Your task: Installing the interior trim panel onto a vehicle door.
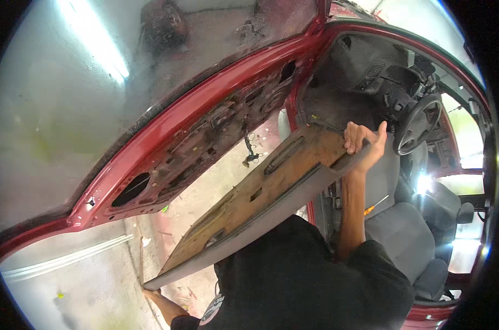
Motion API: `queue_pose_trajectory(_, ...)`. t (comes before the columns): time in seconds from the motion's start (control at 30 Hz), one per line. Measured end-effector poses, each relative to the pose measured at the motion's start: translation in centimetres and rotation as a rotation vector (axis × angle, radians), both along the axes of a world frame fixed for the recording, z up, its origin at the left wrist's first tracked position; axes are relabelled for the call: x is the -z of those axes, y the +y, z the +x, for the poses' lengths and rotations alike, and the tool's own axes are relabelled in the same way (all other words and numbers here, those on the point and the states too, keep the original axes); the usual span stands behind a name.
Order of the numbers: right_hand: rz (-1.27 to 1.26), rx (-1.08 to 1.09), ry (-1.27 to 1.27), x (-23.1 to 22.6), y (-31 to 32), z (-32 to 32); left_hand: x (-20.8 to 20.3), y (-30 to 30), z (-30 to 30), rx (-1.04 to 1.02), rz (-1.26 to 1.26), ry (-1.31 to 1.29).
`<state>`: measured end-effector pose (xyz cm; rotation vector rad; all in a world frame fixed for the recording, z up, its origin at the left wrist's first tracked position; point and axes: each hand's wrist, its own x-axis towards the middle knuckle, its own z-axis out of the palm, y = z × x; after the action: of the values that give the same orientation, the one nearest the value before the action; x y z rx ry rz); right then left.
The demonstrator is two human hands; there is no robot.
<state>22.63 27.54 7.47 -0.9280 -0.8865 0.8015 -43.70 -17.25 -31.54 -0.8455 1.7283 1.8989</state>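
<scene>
A long car door trim panel [255, 192] is held up in front of my body. Its brown backing faces up, with slots and cutouts in it, and a grey padded edge runs along the near side. My right hand [368, 147] grips the far right end, fingers curled over the edge and thumb sticking out. At the near left end, my left hand [156, 300] holds the panel's lower corner, its fingers mostly hidden beneath. Left of the panel stands the open red car door [205, 132], its inner metal bare with holes showing.
A wiring connector [251, 157] dangles from the door. Inside the car are a steering wheel [420, 124], a dashboard [365, 66] and a grey front seat [401, 231] with an orange-handled screwdriver [373, 208] on it. Pale strips [68, 257] show at the lower left, beyond the door.
</scene>
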Motion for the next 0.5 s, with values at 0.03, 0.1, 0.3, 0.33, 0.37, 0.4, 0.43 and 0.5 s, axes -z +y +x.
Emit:
queue_pose_trajectory(0.03,0.010,-0.035,-0.016,-0.9,-0.3,-0.9,1.3,-1.6,-1.3,0.052,0.018,-0.035)
queue_pose_trajectory(0.1,0.070,-0.028,-0.091,-2.2,-2.1,-2.4,3.2,-0.6,-1.7,0.100,-0.103,-0.169)
queue_pose_trajectory(0.3,0.190,-0.048,-0.196,-5.6,-5.8,-6.2,5.8,1.2,1.0,0.320,-0.268,-0.109)
queue_pose_trajectory(0.33,0.188,-0.050,-0.213,-5.9,-6.5,-6.9,6.3,1.4,1.1,0.359,-0.301,-0.094)
queue_pose_trajectory(0.37,0.196,-0.032,-0.238,-6.2,-7.4,-7.8,6.9,2.1,0.7,0.400,-0.331,-0.078)
queue_pose_trajectory(0.4,0.209,-0.043,-0.266,-6.6,-8.0,-8.7,7.7,2.4,0.4,0.414,-0.358,-0.073)
queue_pose_trajectory(0.43,0.263,-0.084,-0.284,-6.0,-8.6,-8.8,8.2,4.4,-0.9,0.439,-0.383,-0.057)
queue_pose_trajectory(0.5,0.271,-0.069,-0.368,-6.1,-9.7,-9.6,8.4,7.4,-0.7,0.540,-0.436,-0.011)
